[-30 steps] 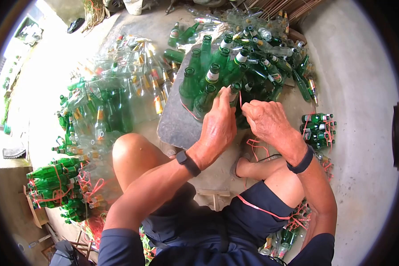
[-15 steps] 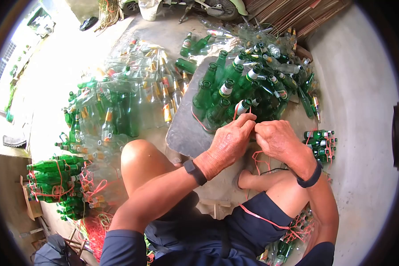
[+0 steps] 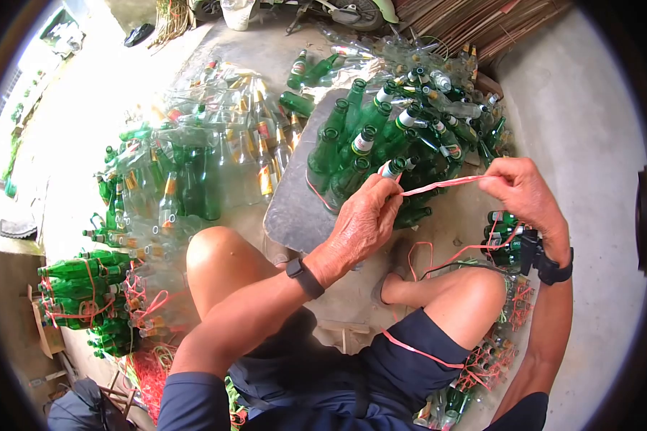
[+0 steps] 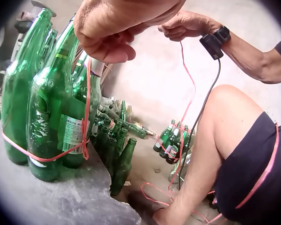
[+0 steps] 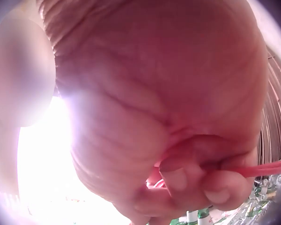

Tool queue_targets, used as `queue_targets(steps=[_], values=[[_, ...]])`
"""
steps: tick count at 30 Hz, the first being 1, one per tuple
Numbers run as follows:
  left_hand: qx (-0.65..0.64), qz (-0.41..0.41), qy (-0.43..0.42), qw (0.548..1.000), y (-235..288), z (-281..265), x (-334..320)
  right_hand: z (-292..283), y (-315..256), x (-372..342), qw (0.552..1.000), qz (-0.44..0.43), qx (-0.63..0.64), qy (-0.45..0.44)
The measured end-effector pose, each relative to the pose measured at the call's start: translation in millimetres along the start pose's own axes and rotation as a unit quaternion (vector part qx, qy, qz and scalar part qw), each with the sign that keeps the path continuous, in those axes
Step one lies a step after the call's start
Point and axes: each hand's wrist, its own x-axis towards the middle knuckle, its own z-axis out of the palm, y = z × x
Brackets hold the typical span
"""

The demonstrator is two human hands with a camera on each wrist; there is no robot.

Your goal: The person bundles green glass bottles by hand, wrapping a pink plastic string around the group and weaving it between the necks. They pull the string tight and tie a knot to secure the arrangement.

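A cluster of green glass bottles [image 3: 323, 159] stands upright on a dark grey slab [image 3: 289, 215]. Pink plastic string [image 4: 42, 157] loops around the cluster low down, with a knotted part at its near side in the left wrist view. My left hand [image 3: 363, 219] pinches the string close beside the bottle necks. Out to the right, my right hand [image 3: 521, 190] grips the same string with curled fingers [image 5: 225, 187]. Between the two hands the pink strand [image 3: 442, 185] runs nearly straight. A loose length hangs from the right hand toward the floor.
Loose bottles [image 3: 453, 111] lie heaped behind the slab. Clear and green bottles [image 3: 194, 172] crowd the floor at left. Tied bundles [image 3: 75, 291] lie at far left and near the right wall [image 3: 589, 179]. A black cable [image 4: 207, 101] hangs from the right wrist.
The hands were close together by the bottle necks half a second ago. My right hand has since moved right and up, drawing out the string, while the left stayed near the bottles.
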Motion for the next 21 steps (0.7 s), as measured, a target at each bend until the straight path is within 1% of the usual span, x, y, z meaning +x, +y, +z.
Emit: queue_targets(steps=[2, 4, 6, 8, 10, 11, 12, 13, 14, 16, 17, 18, 19, 21], values=[[0.001, -0.007, 0.0, 1.0, -1.1, 1.9, -0.4, -17.0, 8.0, -2.5, 1.0, 0.015, 0.004, 0.004], [-0.118, -0.127, -0.004, 0.985, -3.3, 6.2, -1.1, -34.7, 22.2, -4.5, 0.998, 0.052, 0.044, 0.007], [-0.136, -0.136, -0.002, 0.981, 0.0, 3.8, -0.8, -51.8, 18.8, -8.6, 0.997, 0.065, 0.048, 0.007], [-0.152, -0.145, 0.0, 0.978, 7.9, -2.5, 0.3, -67.3, 20.2, -10.7, 0.992, 0.107, 0.064, -0.005], [-0.159, -0.203, -0.029, 0.966, 16.2, -10.3, 0.8, -73.7, 28.5, -10.5, 0.992, 0.104, 0.074, 0.0], [-0.157, -0.201, -0.027, 0.966, 16.2, -9.2, -0.7, -75.7, 31.0, -9.1, 0.991, 0.11, 0.082, 0.008], [-0.185, -0.201, -0.01, 0.962, 15.9, -6.7, -3.3, -78.2, 34.7, -8.0, 0.989, 0.116, 0.09, 0.017], [-0.213, -0.2, 0.008, 0.956, 15.4, -5.2, -4.9, -76.6, 44.0, -2.9, 0.988, 0.107, 0.11, 0.029], [-0.212, -0.199, 0.009, 0.957, 14.6, -4.4, -5.8, -72.9, 48.7, 2.8, 0.988, 0.106, 0.11, 0.03], [-0.248, -0.189, 0.031, 0.95, 12.7, -3.2, -5.9, -60.3, 41.9, 19.4, 0.983, 0.087, 0.148, 0.07], [-0.246, -0.188, 0.032, 0.95, 13.1, -4.5, -6.5, -52.1, 44.4, 29.3, 0.985, 0.057, 0.147, 0.068], [-0.252, -0.205, 0.029, 0.945, 14.4, -7.2, -7.2, -44.6, 39.2, 39.1, 0.985, 0.054, 0.147, 0.068], [-0.258, -0.223, 0.026, 0.94, 16.1, -9.3, -7.8, -35.8, 29.9, 49.6, 0.986, 0.03, 0.142, 0.082], [-0.267, -0.221, 0.042, 0.937, 22.3, -12.0, -8.5, -19.6, 22.4, 73.3, 0.985, -0.021, 0.138, 0.099]])
